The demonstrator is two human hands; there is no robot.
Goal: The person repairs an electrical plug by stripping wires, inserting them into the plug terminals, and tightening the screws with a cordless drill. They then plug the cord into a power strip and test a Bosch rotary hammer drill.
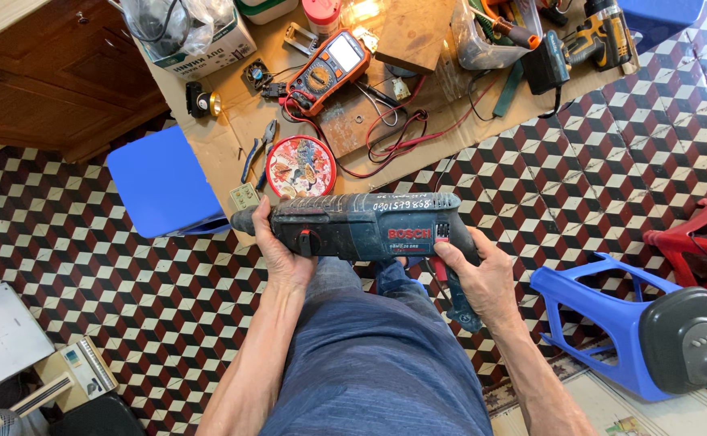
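The drill [370,226] has a dull dark-teal plastic body, scuffed and grimy, with a matt black nose. The left hand [277,250] and right hand [483,274] are bare on it. The trousers [370,355] are soft blue woven cloth. The floor [87,242] is smooth glazed tile. The cardboard [224,129] is matt, brown and stained. The tin lid [300,166] is glossy printed metal. The stool [160,182] is smooth blue plastic; the cabinet [55,81] is varnished wood.

Both forearms extend forward, bare. Left hand [279,246] is closed in a grip, fingers curled. Right hand [483,270] is likewise clenched.
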